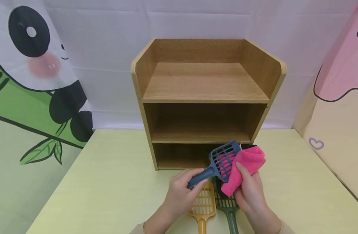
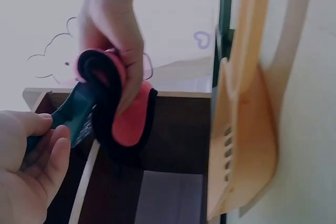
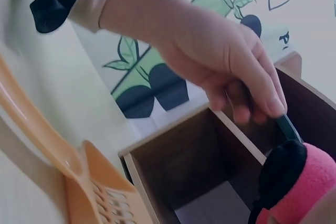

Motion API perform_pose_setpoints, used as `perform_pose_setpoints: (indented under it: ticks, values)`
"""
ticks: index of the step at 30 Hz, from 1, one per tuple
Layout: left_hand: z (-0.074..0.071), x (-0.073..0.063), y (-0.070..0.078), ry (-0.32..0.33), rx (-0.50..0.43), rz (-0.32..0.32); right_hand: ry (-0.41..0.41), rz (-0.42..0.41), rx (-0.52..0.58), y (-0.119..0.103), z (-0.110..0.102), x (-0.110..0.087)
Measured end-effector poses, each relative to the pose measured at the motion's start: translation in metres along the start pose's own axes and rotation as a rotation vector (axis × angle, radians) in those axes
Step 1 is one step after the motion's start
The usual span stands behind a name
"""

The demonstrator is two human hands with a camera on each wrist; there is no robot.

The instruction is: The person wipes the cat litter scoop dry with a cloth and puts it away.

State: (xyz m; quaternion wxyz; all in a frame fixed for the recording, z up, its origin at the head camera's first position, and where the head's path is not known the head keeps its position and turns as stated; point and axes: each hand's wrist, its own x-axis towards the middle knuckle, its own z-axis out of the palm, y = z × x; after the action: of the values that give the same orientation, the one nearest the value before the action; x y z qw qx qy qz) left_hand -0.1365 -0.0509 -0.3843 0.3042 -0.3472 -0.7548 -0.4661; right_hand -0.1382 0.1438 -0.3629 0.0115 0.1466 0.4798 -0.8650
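My left hand (image 1: 182, 191) grips the handle of a blue slotted litter scoop (image 1: 225, 159), which is tilted up to the right above the table. In my right hand (image 1: 250, 188) is a pink cloth (image 1: 246, 164) with a black side, held against the scoop's head; pink shows through the slots. The left wrist view shows the cloth (image 2: 131, 119) folded over by the scoop (image 2: 79, 111). Below the hands lie a yellow litter scoop (image 1: 204, 203) and a dark green litter scoop (image 1: 230, 208), side by side. The cloth and blue scoop partly cover the green one.
A wooden shelf unit (image 1: 205, 81) with a raised rim on top and two open compartments stands behind the hands on the pale yellow table (image 1: 108, 188). Cloth backdrops with a panda drawing (image 1: 35, 48) and pink shapes surround the table.
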Motion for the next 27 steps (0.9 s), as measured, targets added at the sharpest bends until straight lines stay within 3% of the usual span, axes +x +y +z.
perform_pose_setpoints:
  ticks: [9,13,17,23,27]
  values:
    - [0.015,-0.005,0.002,0.01,0.069,-0.003,-0.1,0.087,0.054,0.014,0.008,-0.007]
    - [0.014,-0.004,-0.001,0.009,0.105,0.076,-0.117,0.102,0.074,0.015,0.008,-0.008]
    - [0.01,-0.002,-0.002,-0.023,0.137,0.126,-0.072,0.105,0.098,0.012,0.004,-0.007]
    - [0.001,0.001,-0.001,-0.085,0.108,0.062,-0.021,0.101,0.083,0.004,-0.002,-0.002]
    - [-0.007,0.004,-0.003,-0.099,0.088,0.0,-0.046,0.079,0.03,-0.003,-0.006,0.003]
